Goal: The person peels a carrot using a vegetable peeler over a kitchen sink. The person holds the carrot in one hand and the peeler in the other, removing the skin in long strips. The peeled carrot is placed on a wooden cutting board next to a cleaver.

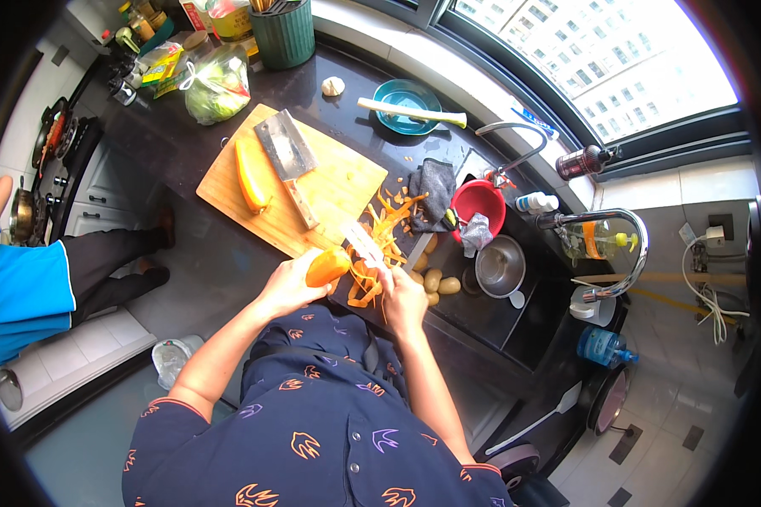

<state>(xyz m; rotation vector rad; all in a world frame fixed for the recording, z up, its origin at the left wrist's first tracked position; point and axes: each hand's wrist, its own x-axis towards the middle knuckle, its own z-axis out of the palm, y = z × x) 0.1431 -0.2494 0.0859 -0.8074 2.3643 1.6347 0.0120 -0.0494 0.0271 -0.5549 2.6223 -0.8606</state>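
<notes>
My left hand (pixel 289 286) is wrapped round a thick carrot (pixel 328 267) just off the near edge of the wooden cutting board (pixel 347 173). In my right hand (pixel 404 297) is a pale peeler (pixel 362 242), its head beside the carrot. Orange peelings (pixel 389 224) lie heaped on the dark counter under and beyond both hands, and some strips hang by the peeler. A second carrot (pixel 250 176), smooth and bright, rests on the board's left part. Next to it lies a cleaver (pixel 287 148), its wooden handle toward me.
Several potatoes (pixel 434 280) sit right of my right hand, near a metal bowl (pixel 500 265) and a red basin (pixel 479 207). Behind the board are a garlic bulb (pixel 332 86) and a teal plate (pixel 389 118) bearing a leek-like stalk (pixel 414 111). Another person (pixel 25 287) stands at left.
</notes>
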